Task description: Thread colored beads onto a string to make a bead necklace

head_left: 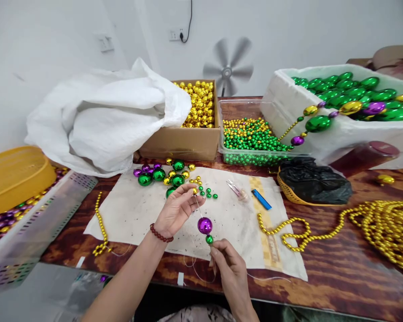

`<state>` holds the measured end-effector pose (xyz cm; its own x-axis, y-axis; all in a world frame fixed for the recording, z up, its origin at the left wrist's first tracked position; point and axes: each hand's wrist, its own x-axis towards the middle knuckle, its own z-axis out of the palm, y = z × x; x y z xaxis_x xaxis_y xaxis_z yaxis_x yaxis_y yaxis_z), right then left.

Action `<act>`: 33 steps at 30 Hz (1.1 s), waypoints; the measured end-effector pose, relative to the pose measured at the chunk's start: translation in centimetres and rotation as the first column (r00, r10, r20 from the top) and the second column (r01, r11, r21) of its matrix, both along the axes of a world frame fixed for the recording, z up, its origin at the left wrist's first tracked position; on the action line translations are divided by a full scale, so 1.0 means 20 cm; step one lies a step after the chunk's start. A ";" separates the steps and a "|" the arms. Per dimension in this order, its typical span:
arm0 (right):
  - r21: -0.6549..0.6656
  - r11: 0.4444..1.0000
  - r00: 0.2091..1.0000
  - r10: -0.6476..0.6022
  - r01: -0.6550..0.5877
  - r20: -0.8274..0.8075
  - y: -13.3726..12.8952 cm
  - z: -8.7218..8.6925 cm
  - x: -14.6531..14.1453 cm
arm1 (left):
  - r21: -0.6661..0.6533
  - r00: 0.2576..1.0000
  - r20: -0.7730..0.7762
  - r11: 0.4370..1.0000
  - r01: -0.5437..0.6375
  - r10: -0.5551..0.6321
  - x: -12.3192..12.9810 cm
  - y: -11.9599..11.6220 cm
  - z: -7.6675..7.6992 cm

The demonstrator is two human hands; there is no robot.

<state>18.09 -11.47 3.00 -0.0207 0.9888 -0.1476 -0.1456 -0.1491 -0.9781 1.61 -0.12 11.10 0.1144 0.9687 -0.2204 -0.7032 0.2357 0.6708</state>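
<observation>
My left hand (pixel 182 206), with a dark red bead bracelet at the wrist, pinches a small gold bead (pixel 195 191) at the upper end of a thin needle or wire. Lower on the same line sit a large purple bead (pixel 204 226) and a small green bead (pixel 209 239), touching each other. Just under the green bead, my right hand (pixel 227 259) has thumb and fingers pinched on the thread. A loop of pale thread hangs between the hands. Behind them, loose green beads (pixel 159 174), purple beads and gold beads lie on a white cloth (pixel 228 214).
Small scissors (pixel 234 188) and a blue blade (pixel 261 199) lie on the cloth. Gold bead strands (pixel 383 223) spread at right. Behind stand a cardboard box (pixel 188 142), a clear tub (pixel 251 154) and a foam box (pixel 366 134). A crate (pixel 50 219) is at left, a black bag (pixel 314 183) at right.
</observation>
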 end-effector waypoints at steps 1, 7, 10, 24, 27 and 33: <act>-0.005 1.000 1.000 0.004 -0.004 -0.004 0.00 0.00 0.00 | 0.000 1.000 -0.012 1.000 -0.006 0.006 0.00 0.00 0.00; -0.057 0.997 0.989 -0.059 0.051 -0.133 0.05 0.05 -0.05 | 0.006 0.992 -0.125 1.000 -0.012 0.013 0.05 -0.05 0.02; -0.049 0.989 0.964 -0.149 0.142 -0.218 0.10 0.09 -0.10 | -0.060 0.997 -0.080 0.998 0.004 -0.009 0.13 -0.11 0.00; 0.057 0.971 0.967 -0.223 0.231 -0.124 0.34 0.21 0.23 | -0.105 0.643 -0.606 0.849 0.518 -0.468 0.26 -0.21 -0.02; -0.011 0.939 0.903 -0.335 0.345 -0.268 0.33 0.19 0.23 | -0.109 0.595 -0.633 0.818 0.564 -0.495 0.24 -0.20 0.00; -0.039 0.994 0.947 -0.105 0.098 -0.305 0.29 0.20 0.13 | -0.177 0.518 -0.607 0.738 0.651 -0.603 0.13 -0.18 0.09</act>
